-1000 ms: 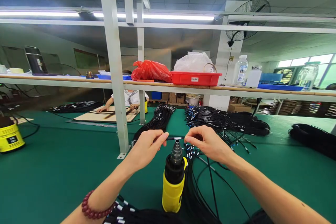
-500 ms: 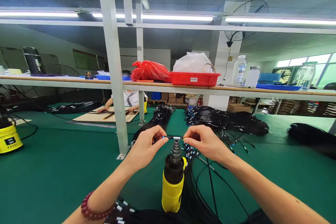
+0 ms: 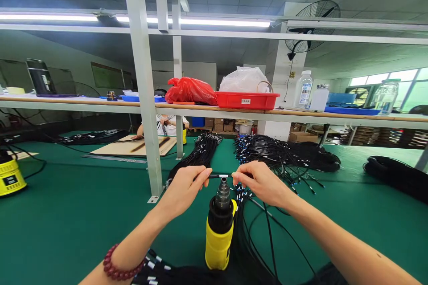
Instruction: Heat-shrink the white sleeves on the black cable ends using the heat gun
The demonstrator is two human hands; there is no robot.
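A thin black cable (image 3: 216, 177) with a white label band runs level between my two hands. My left hand (image 3: 187, 187) pinches its left end between thumb and fingers. On the other side my right hand (image 3: 264, 182) pinches the right end. Just under the cable points the metal nozzle of a yellow and black heat gun (image 3: 219, 236), standing upright on the green table. Behind my right hand, several black cables with blue and white ends (image 3: 241, 196) trail down beside the heat gun. A cable bundle with white bands (image 3: 155, 267) lies by my left forearm.
Bundles of black cable (image 3: 267, 149) lie farther back. A white post (image 3: 147, 98) stands left of my hands, carrying a shelf (image 3: 187, 109) with a red tray (image 3: 247, 100). Another yellow heat gun (image 3: 11, 173) is far left. Across the table, a co-worker sits behind a board (image 3: 133, 146).
My left fingers have shifted on the cable end, and its blue tip is now covered. The cable stays over the nozzle. Across the table, the co-worker's hands have moved back off the board.
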